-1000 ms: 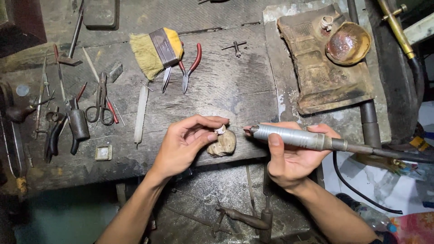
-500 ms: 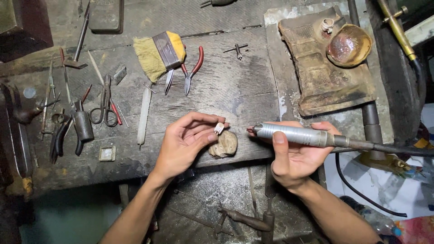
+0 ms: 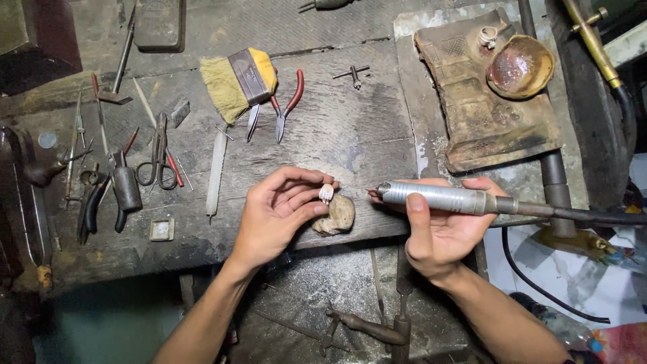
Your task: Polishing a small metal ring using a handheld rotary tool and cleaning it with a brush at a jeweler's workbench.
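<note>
My left hand (image 3: 280, 212) pinches a small pale metal piece (image 3: 326, 194) between thumb and fingertips, just above a worn wooden bench peg (image 3: 335, 217) at the bench's front edge. My right hand (image 3: 441, 229) grips a silver rotary handpiece (image 3: 438, 197), held level with its fine bit pointing left at the small piece. A short gap separates the bit's tip from the piece. The handpiece's dark flexible shaft (image 3: 593, 216) runs off to the right.
On the dark wooden bench (image 3: 350, 128) lie a yellow brush (image 3: 239, 81), red-handled pliers (image 3: 286, 104), scissors (image 3: 160, 158), a pale file (image 3: 216, 172) and several hand tools at the left. A scorched pad with a copper-coloured bowl (image 3: 520, 66) sits at the back right.
The view has drifted slightly. My left hand has lifted the small piece a little off the peg, and the handpiece's bit stays pointed at it.
</note>
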